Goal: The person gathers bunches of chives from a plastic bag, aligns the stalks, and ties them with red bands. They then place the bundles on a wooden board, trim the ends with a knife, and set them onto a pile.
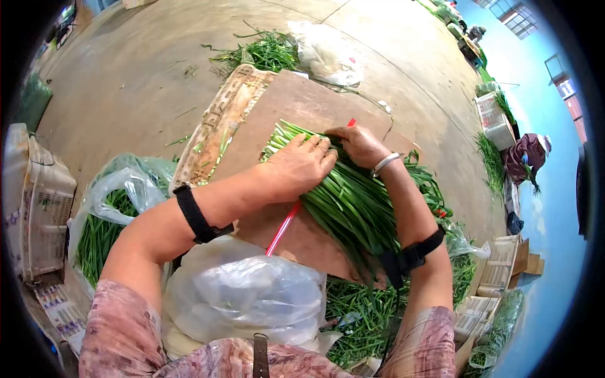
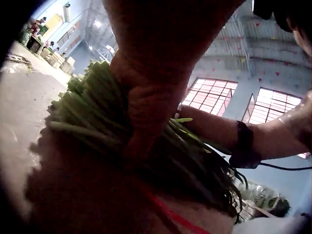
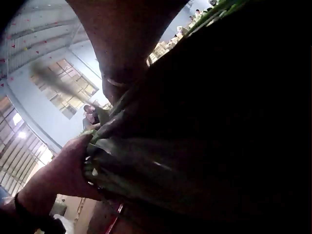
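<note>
Gripping a bundle of long greens (image 1: pixel 359 200) on a brown board (image 1: pixel 315 94) — with the left hand (image 1: pixel 302 164) curved closed over the top near the pale ends, and with the right hand (image 1: pixel 362 146) bent round the far side. Pressed beneath both sets of fingers, across a red-and-white strap (image 1: pixel 283 228).

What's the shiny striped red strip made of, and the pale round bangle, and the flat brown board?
The striped red strip looks like smooth plastic, because it's thin and glossy. The pale round bangle may be polished metal, since it gleams. The flat brown board has a dull face; it could be wood or thick cardboard.
</note>
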`<state>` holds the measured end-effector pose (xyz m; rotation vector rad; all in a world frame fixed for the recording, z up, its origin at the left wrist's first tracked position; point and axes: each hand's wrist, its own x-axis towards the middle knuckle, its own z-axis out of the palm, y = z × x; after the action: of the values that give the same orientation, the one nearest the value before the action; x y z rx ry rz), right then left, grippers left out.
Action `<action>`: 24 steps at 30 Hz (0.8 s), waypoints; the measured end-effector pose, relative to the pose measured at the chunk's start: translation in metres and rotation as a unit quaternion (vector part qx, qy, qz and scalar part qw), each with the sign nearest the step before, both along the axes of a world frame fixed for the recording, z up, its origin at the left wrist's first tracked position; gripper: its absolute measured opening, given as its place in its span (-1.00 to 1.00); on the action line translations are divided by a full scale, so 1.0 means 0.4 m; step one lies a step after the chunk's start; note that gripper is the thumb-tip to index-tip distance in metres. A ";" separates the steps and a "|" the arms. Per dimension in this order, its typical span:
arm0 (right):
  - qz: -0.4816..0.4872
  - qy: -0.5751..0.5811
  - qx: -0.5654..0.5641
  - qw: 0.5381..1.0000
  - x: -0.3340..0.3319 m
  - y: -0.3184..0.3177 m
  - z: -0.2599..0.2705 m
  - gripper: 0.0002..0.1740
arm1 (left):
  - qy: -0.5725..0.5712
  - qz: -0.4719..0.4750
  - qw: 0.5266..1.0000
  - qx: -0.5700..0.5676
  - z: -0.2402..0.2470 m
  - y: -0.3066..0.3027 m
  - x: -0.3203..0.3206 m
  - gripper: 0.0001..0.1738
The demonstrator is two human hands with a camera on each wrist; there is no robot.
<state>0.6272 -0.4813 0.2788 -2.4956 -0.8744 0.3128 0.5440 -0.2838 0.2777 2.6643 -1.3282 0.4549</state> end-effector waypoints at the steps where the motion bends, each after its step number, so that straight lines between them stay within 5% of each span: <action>1: -0.012 0.002 -0.024 1.000 -0.028 0.005 0.013 -0.62 | 0.005 0.005 1.000 -0.006 -0.005 0.002 -0.001 -0.45; 8: -0.071 0.061 -0.032 0.995 -0.099 0.010 0.019 -0.68 | 0.008 0.016 0.998 -0.054 0.008 0.010 -0.018 -0.19; 10: 0.016 0.014 0.116 0.993 -0.096 0.005 0.000 -0.69 | -0.005 0.028 0.999 -0.040 0.027 0.009 -0.021 -0.19; 13: -0.037 0.003 0.015 0.999 -0.116 0.001 0.021 -0.63 | -0.087 0.033 0.995 0.022 0.032 -0.011 -0.008 -0.17; 17: 0.017 0.069 0.220 0.973 -0.080 -0.013 -0.043 -0.62 | 0.077 0.013 0.989 0.127 0.059 -0.017 0.047 0.15; 20: -0.021 0.113 0.070 0.991 -0.063 -0.039 -0.024 -0.64 | 0.211 -0.027 0.971 0.107 0.059 -0.024 0.074 0.17; 24: -0.092 0.125 0.163 0.974 -0.050 -0.065 -0.010 -0.78 | 0.196 -0.024 0.974 0.115 0.053 -0.023 0.072 0.12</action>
<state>0.6073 -0.5072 0.2747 -2.1549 -0.5391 0.3778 0.5730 -0.2932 0.2991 2.6942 -1.3823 -0.2387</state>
